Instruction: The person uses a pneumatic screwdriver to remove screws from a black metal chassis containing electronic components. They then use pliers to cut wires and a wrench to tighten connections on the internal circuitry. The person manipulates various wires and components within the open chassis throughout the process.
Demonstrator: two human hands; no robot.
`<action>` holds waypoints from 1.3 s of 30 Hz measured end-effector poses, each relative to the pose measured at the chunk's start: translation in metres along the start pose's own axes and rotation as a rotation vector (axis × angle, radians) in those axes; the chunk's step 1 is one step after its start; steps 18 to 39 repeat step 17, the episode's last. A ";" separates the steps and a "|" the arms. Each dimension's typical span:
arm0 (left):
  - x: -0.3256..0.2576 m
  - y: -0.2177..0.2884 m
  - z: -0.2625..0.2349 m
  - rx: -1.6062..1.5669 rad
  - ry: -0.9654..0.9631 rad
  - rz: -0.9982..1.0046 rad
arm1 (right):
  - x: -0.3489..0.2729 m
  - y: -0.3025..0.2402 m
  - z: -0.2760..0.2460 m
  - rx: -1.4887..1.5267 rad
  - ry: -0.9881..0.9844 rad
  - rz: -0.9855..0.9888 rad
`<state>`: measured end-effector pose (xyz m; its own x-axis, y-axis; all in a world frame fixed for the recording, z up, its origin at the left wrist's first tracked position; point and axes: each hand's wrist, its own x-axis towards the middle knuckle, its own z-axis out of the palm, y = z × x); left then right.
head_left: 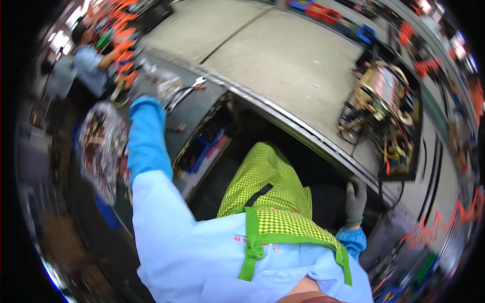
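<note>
My left arm, in a blue sleeve cover [148, 139], reaches over the dark side bench at the left. The left hand itself is hidden beyond the cuff, so its fingers do not show. Just right of that cuff lie a metal wrench [188, 93] and a crumpled clear plastic bag [164, 83]. A larger clear bag of small parts [101, 146] sits left of the forearm. My right hand [356, 199], in a grey glove, is low beside the front edge of the pale worktable. Its fingers point up, apart from the thumb, and nothing shows in them.
On the worktable [283, 60], a black tray [415, 156] holds a wired assembly [376, 101] at the right. An open drawer with a blue bin [204, 154] lies under the side bench. Orange coiled hoses [125, 40] hang at the far left, near a co-worker [88, 63].
</note>
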<state>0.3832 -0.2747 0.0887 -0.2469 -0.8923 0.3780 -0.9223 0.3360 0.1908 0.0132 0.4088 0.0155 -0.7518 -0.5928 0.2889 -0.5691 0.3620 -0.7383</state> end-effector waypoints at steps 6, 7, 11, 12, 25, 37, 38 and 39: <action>0.056 -0.044 0.027 -0.047 -0.033 -0.174 | 0.007 -0.027 -0.016 -0.007 0.059 0.087; 0.058 -0.020 0.022 -0.084 0.037 -0.203 | 0.006 -0.026 -0.020 -0.024 0.109 0.070; 0.008 0.173 0.042 -0.475 0.456 0.253 | 0.001 -0.008 -0.034 -0.082 0.246 0.049; -0.018 0.208 0.049 -0.534 0.428 0.382 | 0.000 -0.005 -0.036 -0.072 0.258 0.071; -0.157 0.366 0.055 -0.737 0.014 0.660 | 0.015 -0.013 -0.048 -0.067 0.405 -0.042; -0.157 0.366 0.055 -0.737 0.014 0.660 | 0.015 -0.013 -0.048 -0.067 0.405 -0.042; -0.157 0.366 0.055 -0.737 0.014 0.660 | 0.015 -0.013 -0.048 -0.067 0.405 -0.042; -0.157 0.366 0.055 -0.737 0.014 0.660 | 0.015 -0.013 -0.048 -0.067 0.405 -0.042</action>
